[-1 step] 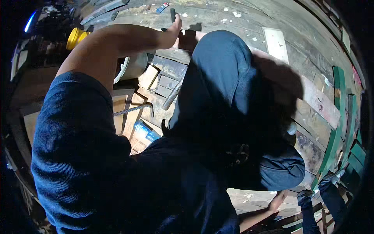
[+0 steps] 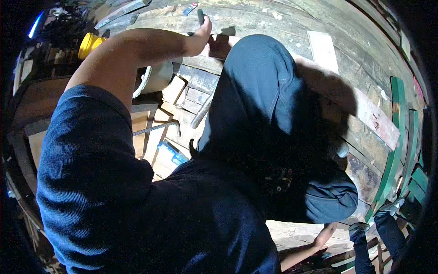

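My left hand (image 2: pixel 203 35) is at the upper middle, beyond my raised knee, closed around a tool with a dark handle (image 2: pixel 200 17); its working end is hidden. Just beside that hand lies a pinkish wooden board (image 2: pixel 376 118), which runs under my knee towards the right. My right hand (image 2: pixel 325 235) is low on the right, close to the plank floor and just past my bent knee. Its fingers are partly hidden behind the trouser leg, so I cannot tell what they do.
A bent ribbed steel bar (image 2: pixel 157 129), a metal pipe (image 2: pixel 202 112), a blue item (image 2: pixel 173 153) and a pale bucket (image 2: pixel 157 77) sit left of my leg. A yellow container (image 2: pixel 90 45) stands farther left. Green timbers (image 2: pixel 393 150) and another person's legs (image 2: pixel 362 249) are at right.
The dark handle in my left hand has shifted slightly left. My right hand and the board stay where they were.
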